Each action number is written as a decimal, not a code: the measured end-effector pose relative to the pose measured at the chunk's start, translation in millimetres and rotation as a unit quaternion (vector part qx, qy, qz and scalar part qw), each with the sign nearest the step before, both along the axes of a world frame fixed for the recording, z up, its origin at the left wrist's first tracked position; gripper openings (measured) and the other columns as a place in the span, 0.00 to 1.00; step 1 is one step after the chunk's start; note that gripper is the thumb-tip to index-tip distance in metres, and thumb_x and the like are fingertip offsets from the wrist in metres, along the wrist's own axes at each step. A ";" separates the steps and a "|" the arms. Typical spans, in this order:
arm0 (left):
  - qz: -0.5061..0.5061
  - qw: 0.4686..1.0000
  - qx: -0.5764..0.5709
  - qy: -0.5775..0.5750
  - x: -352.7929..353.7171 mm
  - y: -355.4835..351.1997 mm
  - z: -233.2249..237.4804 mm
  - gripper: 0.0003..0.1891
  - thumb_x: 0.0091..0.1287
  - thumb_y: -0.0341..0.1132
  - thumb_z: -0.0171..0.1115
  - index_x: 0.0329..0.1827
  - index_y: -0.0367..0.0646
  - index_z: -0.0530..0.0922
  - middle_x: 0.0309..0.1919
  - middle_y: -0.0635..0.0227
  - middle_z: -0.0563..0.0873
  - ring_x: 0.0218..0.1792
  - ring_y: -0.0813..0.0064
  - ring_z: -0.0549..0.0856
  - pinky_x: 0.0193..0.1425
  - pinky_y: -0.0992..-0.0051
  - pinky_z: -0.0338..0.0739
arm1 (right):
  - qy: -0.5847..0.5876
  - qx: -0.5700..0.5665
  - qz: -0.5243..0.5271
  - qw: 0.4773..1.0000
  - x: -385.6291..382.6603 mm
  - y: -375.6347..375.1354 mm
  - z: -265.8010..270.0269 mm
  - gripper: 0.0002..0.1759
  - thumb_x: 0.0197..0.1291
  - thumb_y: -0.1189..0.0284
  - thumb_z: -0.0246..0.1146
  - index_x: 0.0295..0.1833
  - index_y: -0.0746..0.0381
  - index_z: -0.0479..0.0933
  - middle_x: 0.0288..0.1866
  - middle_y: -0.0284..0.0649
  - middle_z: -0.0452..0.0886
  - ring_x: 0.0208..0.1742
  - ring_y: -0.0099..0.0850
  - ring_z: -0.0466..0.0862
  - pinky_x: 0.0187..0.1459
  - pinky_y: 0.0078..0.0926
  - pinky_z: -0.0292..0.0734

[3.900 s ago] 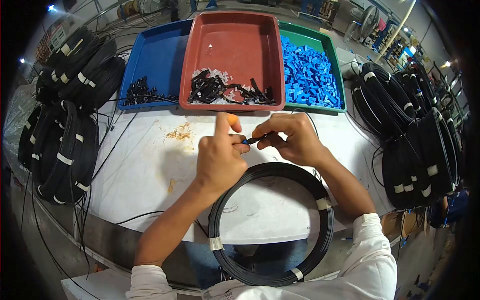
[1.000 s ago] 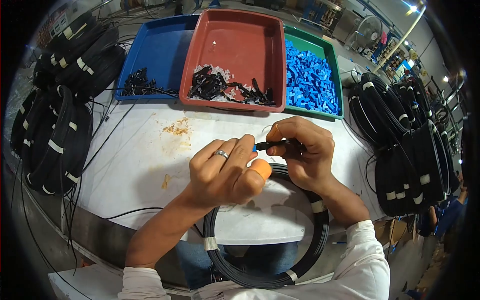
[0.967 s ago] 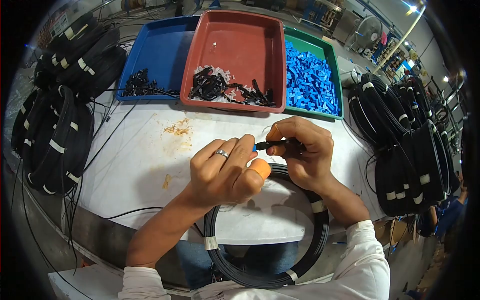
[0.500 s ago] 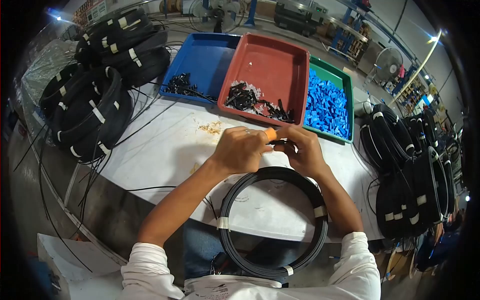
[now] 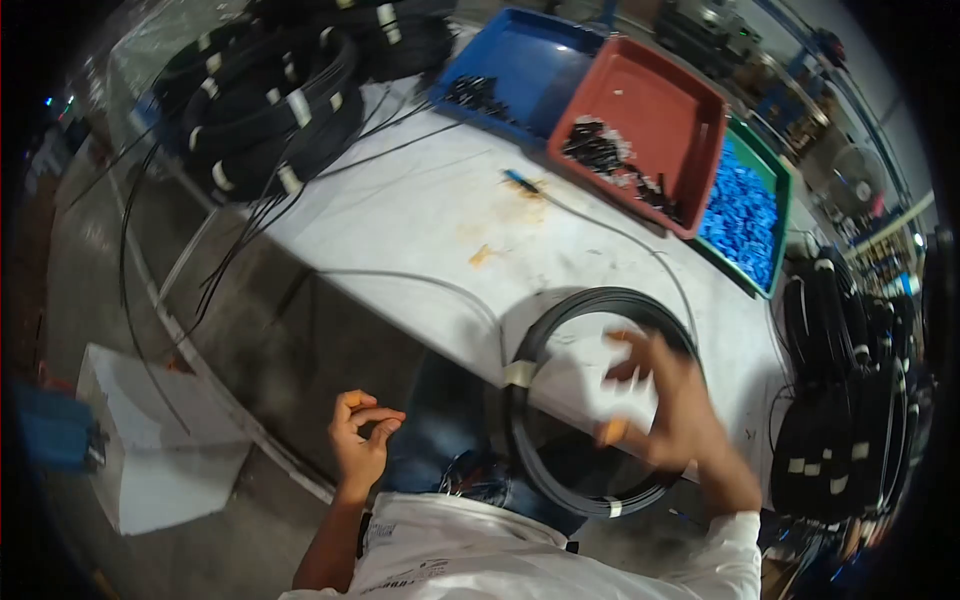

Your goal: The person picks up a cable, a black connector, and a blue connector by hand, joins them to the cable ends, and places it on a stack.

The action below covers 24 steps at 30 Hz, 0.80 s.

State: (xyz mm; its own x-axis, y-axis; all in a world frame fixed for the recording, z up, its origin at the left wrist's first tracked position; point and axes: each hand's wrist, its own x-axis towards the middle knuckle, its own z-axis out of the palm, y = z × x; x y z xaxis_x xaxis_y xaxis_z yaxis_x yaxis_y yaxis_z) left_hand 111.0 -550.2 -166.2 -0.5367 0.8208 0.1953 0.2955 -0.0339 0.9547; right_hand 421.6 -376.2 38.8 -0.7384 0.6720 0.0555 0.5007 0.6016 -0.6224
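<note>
A coil of black cable [image 5: 527,425] bound with white tape lies partly over the table's front edge. Over its right side is my right hand [image 5: 675,410], smeared by motion, fingers and thumb spread with nothing visible between them; an orange covering shows on its thumb tip. My left hand [image 5: 362,440] hovers off the table, left of the coil and near my lap. Its fingers are loosely curled, with the thumb close to them, and no object shows in it. One cable end, with a blue connector [image 5: 518,182], rests on the tabletop below the trays.
Along the back stand a blue tray [image 5: 540,62] with black pieces, a red tray [image 5: 655,95] with black and clear pieces, and a green tray [image 5: 783,200] full of blue connectors [image 5: 738,215]. More cable coils sit left [image 5: 270,110] and right [image 5: 840,400]. A white box [image 5: 150,430] stands lower left.
Both hands have parted from in front of the trays: the left went down and left, the right down toward the coil. The blue-tipped cable end now lies on the table. The view has turned left.
</note>
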 end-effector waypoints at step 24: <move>-0.395 0.832 -0.055 -0.385 104.7 9.5 -27.3 0.37 0.75 0.57 0.57 0.78 0.59 0.49 0.73 0.52 0.67 0.68 0.62 0.73 0.69 0.56 0.68 | 0.502 0.004 -0.220 0.836 -13.3 -140.4 53.4 0.56 0.23 0.73 0.86 0.65 0.70 0.66 0.43 0.46 0.83 0.32 0.30 0.88 0.32 0.21 0.87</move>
State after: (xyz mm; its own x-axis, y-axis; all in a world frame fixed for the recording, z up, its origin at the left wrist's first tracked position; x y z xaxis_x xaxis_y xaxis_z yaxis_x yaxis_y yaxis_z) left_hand 215.7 -540.7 -193.5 0.2482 0.9671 -0.0553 -0.4789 0.1722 0.8608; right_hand 408.3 -516.6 92.2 0.0018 0.8632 0.5049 -0.0978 0.5026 -0.8590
